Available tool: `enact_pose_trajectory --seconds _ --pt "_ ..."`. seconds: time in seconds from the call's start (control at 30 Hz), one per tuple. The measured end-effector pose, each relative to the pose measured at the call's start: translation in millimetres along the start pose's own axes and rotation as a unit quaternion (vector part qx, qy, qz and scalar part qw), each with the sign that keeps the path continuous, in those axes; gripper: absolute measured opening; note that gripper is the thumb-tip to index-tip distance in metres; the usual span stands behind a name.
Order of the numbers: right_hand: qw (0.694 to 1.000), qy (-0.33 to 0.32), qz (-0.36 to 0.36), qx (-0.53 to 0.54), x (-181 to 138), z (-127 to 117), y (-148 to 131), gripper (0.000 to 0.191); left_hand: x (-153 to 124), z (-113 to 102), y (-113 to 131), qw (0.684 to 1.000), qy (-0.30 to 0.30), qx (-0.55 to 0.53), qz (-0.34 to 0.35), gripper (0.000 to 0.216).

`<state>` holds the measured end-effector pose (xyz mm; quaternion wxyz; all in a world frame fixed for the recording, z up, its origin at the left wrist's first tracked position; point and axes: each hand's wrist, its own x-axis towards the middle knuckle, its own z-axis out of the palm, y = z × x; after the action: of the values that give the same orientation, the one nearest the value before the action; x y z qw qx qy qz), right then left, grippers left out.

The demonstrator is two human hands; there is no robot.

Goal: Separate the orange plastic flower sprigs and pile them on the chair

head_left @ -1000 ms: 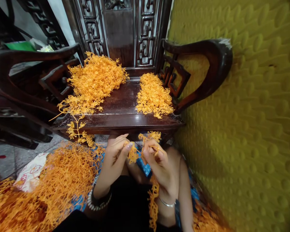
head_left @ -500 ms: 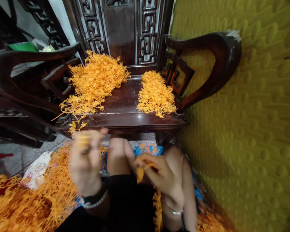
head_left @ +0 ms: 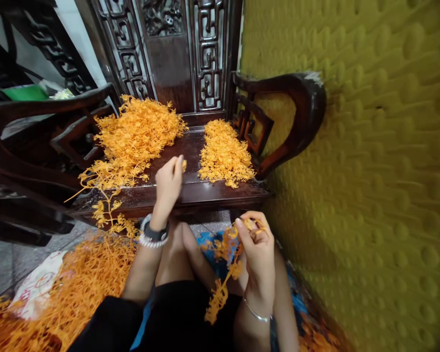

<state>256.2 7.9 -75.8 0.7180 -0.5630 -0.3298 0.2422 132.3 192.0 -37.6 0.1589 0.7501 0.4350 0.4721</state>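
So, left hand (head_left: 168,181): mid-frame, fingers closed, small orange piece (head_left: 184,165) pinched at the tips; over front part of dark wooden seat (head_left: 185,152).
Right hand (head_left: 258,244): lower right of centre, thumb and fingers closed on orange strand (head_left: 217,300).
Strand: hangs below right hand, lower centre, tip over black clothing (head_left: 183,313).
Large orange heap (head_left: 135,137): upper left of centre, on seat, sprigs spilling past front edge.
Small orange heap (head_left: 225,154): right of centre, same seat, apart from large one.
Loose orange tangle (head_left: 88,278): lower left, beside printed white cloth (head_left: 40,286).
Wall (head_left: 352,171): yellow-green, right side.
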Motion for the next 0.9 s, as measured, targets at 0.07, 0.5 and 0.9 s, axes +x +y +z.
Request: enact_pose_trajectory --seconds 0.07,0.5,0.9 --pt "0.999 0.035 0.000 0.025 2.6 -6.2 -0.5 0.025 19.0 28.3 -2.0 0.995 -0.071 0.071 0.027 0.039" --pt "0.988 0.103 0.045 0.101 8.1 -23.8 -1.0 0.040 10.4 68.5 -6.1 0.986 -0.121 0.105 0.041 0.024" --pt "0.987 0.059 0.038 0.147 8.8 -25.8 2.3 0.025 15.4 70.5 4.7 0.992 -0.089 0.088 0.011 0.018"
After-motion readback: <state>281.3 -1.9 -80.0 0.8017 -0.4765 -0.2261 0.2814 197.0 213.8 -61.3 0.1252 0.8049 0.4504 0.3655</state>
